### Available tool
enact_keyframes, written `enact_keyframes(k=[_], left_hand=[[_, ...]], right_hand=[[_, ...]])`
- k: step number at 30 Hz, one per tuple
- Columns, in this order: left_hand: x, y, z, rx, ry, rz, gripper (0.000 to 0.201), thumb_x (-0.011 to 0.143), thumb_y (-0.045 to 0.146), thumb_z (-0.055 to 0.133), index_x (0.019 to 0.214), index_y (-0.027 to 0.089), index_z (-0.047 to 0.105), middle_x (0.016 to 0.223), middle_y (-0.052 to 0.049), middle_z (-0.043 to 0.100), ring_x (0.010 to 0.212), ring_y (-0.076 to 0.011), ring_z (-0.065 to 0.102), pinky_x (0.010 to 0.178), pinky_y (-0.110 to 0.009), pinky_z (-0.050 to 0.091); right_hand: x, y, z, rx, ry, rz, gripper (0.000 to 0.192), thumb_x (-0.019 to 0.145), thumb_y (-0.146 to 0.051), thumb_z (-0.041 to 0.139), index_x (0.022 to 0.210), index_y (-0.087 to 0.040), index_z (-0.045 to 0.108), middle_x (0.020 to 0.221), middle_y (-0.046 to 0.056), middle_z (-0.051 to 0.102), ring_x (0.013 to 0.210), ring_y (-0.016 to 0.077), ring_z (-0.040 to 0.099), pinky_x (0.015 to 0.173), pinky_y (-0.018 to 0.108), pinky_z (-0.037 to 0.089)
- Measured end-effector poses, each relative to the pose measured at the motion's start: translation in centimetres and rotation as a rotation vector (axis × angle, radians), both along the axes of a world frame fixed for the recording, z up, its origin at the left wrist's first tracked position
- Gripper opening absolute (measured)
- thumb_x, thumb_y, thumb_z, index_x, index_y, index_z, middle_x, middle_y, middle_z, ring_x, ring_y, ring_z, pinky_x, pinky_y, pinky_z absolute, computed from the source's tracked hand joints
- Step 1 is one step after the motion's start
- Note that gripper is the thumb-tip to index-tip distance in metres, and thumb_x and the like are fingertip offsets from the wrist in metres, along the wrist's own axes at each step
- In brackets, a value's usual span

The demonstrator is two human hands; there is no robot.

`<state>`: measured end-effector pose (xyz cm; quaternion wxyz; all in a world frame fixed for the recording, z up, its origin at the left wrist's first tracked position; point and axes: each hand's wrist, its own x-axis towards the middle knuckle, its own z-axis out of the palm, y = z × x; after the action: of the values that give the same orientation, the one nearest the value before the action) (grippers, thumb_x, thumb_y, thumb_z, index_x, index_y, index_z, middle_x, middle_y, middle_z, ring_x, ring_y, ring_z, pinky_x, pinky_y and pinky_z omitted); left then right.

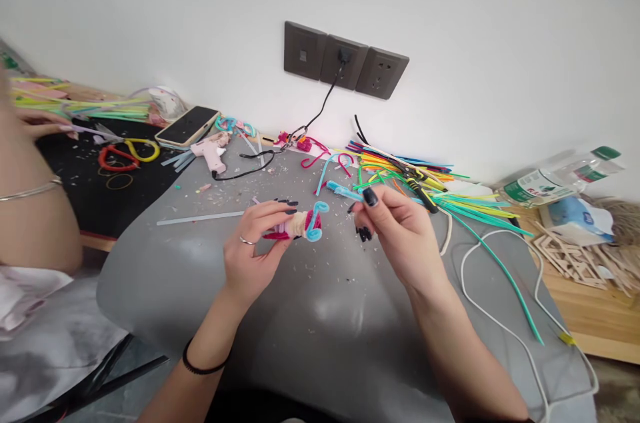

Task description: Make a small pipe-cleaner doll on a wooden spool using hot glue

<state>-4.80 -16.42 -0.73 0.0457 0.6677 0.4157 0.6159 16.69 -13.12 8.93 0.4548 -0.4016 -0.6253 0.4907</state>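
Note:
My left hand (257,246) is closed around a small pipe-cleaner figure (300,224), pink and cream with a curled light-blue end (315,222) that points to the right. To its right, my right hand (403,226) pinches a light-blue pipe-cleaner piece (345,192), bent double, between thumb and fingers. The two pieces are apart, above the grey mat (300,316). Just beyond them lie a loose blue pipe cleaner (324,173) and curled magenta ones (316,158). A clear glue stick (200,218) rests left of my left hand.
A pink glue gun (210,152) and a phone (189,126) lie at the back left. Pliers (423,193) rest among coloured pipe cleaners (480,206). A white cable (493,323) loops at right, near a plastic bottle (555,176). Another person's hand (43,123) is at far left, by scissors (127,151).

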Motion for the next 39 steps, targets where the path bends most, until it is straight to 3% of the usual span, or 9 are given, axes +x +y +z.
enact_keyframes(k=[7,11,15,17,21,27,33,36,39], left_hand=[[0.1,0.0,-0.5,-0.021,-0.012,-0.025,0.036,0.090,0.005,0.072,0.119,0.025,0.067,0.120,-0.007,0.076,0.118,-0.0235,0.071,0.100,-0.045,0.060],[0.3,0.1,-0.6,-0.031,-0.020,-0.029,0.036,0.090,0.005,0.073,0.119,0.024,0.067,0.120,-0.007,0.076,0.117,-0.0231,0.071,0.100,-0.044,0.060],[0.4,0.1,-0.5,-0.050,-0.026,-0.043,0.035,0.090,0.006,0.073,0.119,0.025,0.067,0.121,-0.007,0.075,0.117,-0.0229,0.070,0.101,-0.044,0.059],[0.3,0.1,-0.5,-0.051,-0.027,-0.043,0.035,0.090,0.006,0.074,0.119,0.025,0.067,0.121,-0.007,0.075,0.118,-0.0232,0.070,0.102,-0.044,0.059],[0.1,0.0,-0.5,-0.060,-0.031,-0.045,0.036,0.089,0.006,0.074,0.119,0.025,0.067,0.121,-0.007,0.075,0.118,-0.0230,0.070,0.102,-0.043,0.058],[0.2,-0.1,-0.5,-0.054,-0.036,-0.047,0.038,0.088,0.003,0.073,0.119,0.025,0.067,0.121,-0.006,0.075,0.119,-0.0233,0.069,0.102,-0.043,0.058],[0.1,-0.1,-0.5,-0.048,-0.035,-0.045,0.039,0.087,0.002,0.073,0.119,0.025,0.067,0.121,-0.007,0.075,0.119,-0.0235,0.069,0.102,-0.043,0.058],[0.0,-0.1,-0.5,-0.049,-0.041,-0.036,0.040,0.087,0.002,0.074,0.119,0.025,0.068,0.121,-0.007,0.075,0.118,-0.0235,0.070,0.102,-0.044,0.058],[0.0,-0.1,-0.5,-0.046,-0.047,-0.040,0.040,0.087,0.002,0.075,0.119,0.025,0.069,0.121,-0.007,0.075,0.116,-0.0235,0.070,0.101,-0.044,0.058]], right_hand=[[1.9,-0.1,4.1,0.320,0.025,-0.241,0.026,0.101,-0.046,0.062,0.084,-0.027,0.063,0.058,-0.005,0.041,0.056,0.0160,0.047,0.063,0.034,0.045],[2.5,-0.2,5.7,0.476,-0.120,-0.319,0.019,0.102,-0.036,0.063,0.086,-0.026,0.066,0.068,-0.001,0.056,0.062,0.0152,0.053,0.064,0.032,0.045],[1.8,-0.3,4.1,0.538,-0.511,0.075,0.012,0.102,-0.022,0.062,0.092,-0.023,0.069,0.080,0.001,0.068,0.072,0.0150,0.063,0.067,0.028,0.048],[1.3,-0.3,2.9,0.593,-0.600,0.157,0.013,0.103,-0.017,0.057,0.097,-0.021,0.069,0.086,0.003,0.071,0.077,0.0158,0.065,0.068,0.028,0.048],[0.9,-0.3,1.7,0.628,-0.628,0.087,0.014,0.102,-0.014,0.056,0.100,-0.021,0.068,0.087,0.003,0.073,0.077,0.0162,0.066,0.068,0.028,0.048],[0.9,0.0,1.6,0.667,-0.628,-0.001,0.012,0.099,-0.012,0.062,0.097,-0.022,0.068,0.094,0.003,0.076,0.087,0.0191,0.070,0.082,0.034,0.049],[0.8,-0.2,1.1,0.710,-0.660,-0.041,0.011,0.101,-0.015,0.061,0.099,-0.022,0.068,0.092,0.004,0.075,0.086,0.0199,0.068,0.081,0.035,0.048],[0.8,-0.5,1.0,0.633,-0.639,0.052,0.010,0.102,-0.017,0.060,0.100,-0.023,0.068,0.090,0.003,0.074,0.082,0.0182,0.068,0.078,0.033,0.049],[0.6,-0.7,1.0,0.509,-0.584,0.021,0.012,0.103,-0.017,0.057,0.100,-0.022,0.067,0.084,0.001,0.072,0.076,0.0163,0.065,0.072,0.030,0.048]])
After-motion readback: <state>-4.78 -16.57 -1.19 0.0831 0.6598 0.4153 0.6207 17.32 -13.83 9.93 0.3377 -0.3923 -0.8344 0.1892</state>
